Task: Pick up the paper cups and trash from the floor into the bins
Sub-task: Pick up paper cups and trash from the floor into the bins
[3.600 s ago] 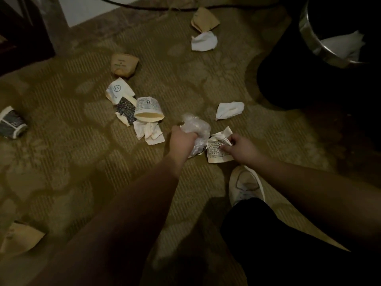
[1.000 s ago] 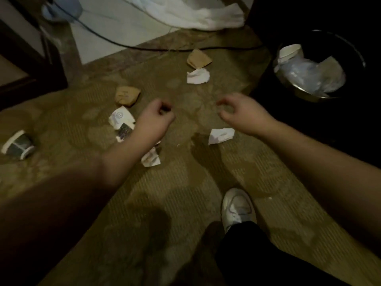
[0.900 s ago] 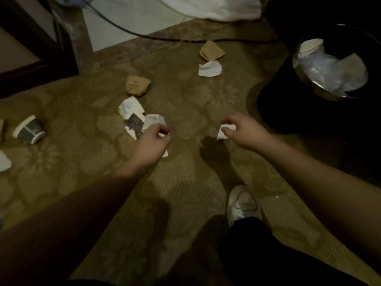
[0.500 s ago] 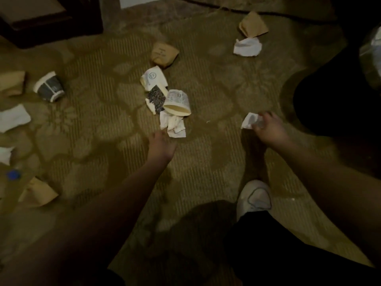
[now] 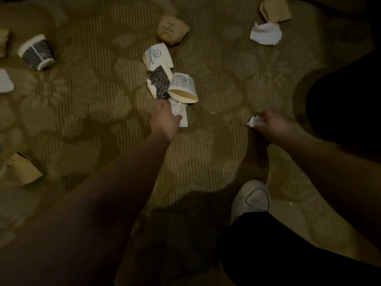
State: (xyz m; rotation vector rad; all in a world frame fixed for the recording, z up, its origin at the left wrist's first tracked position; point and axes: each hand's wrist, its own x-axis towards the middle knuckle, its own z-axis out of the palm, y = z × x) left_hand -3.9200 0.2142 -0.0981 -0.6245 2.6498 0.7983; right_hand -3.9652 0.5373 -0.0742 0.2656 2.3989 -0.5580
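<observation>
Left hand [image 5: 165, 120] curled onto crumpled white paper [image 5: 181, 112] on the carpet [image 5: 216, 151], just below a tipped printed cup [image 5: 183, 87]. Right hand [image 5: 268, 124] gripping a white paper wad [image 5: 253, 121], beside the dark bin [image 5: 346, 100]. Dark paper cup [image 5: 36, 52] lying far left, more scraps scattered around.

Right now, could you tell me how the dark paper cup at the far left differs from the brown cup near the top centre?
The dark paper cup keeps its round shape; the brown cup is crushed. The dark one has white rims; the brown one is plain with small print. The dark one lies alone; the brown one lies just beyond the smiley cup. Both lie on the carpet, untouched.
</observation>
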